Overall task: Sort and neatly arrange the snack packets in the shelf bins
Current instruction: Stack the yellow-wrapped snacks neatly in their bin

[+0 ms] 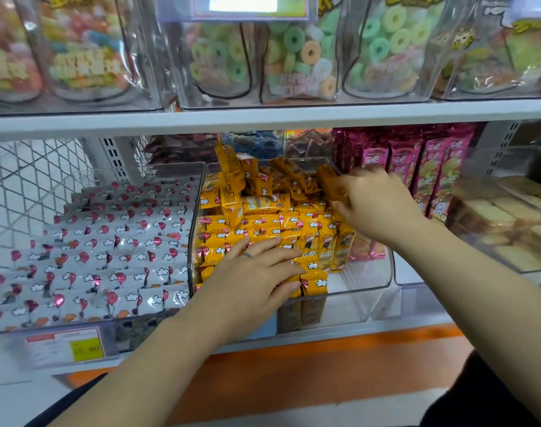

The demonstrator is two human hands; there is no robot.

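L hand (pixel 257 272) is laid flat, palm down, on the front rows of yellow packets (pixel 263 229). Fingers are straight and a bit spread; nothing is gripped. R hand (pixel 377 204) is reached deeper, to the right rear of the same clear bin (pixel 371 285). Its fingers are curled w/ thumb set opposite, and an upright yellow packet (pixel 332 186) is pinched betw. them. The hand is motion-blurred, so exact fingertip contact can't be told.

Yellow packets are held in the centre bin. Front rows are laid flat and fairly even. Rear ones are heaped loose, w/ some stood on end above the rim. The bin's front right corner is left bare, so open room is seen betw. the packets and the curved front wall. A few pinkish packs are seen low on the right through the wall; inside this bin or behind it can't be told.

White packets (pixel 109 251) are lined in neat rows in the bin just beside, on the left. Pink packets (pixel 429 167) are stood upright behind R hand and partly hidden by it. Cake slices (pixel 509 223) at far right are blurred and cut off by the frame edge. The shelf board (pixel 263 118) is set above the heap. Bags of ring gummies (pixel 297 53) are stood on it, tops cut off. The price tag (pixel 87 349) is blurred; print isn't legible.
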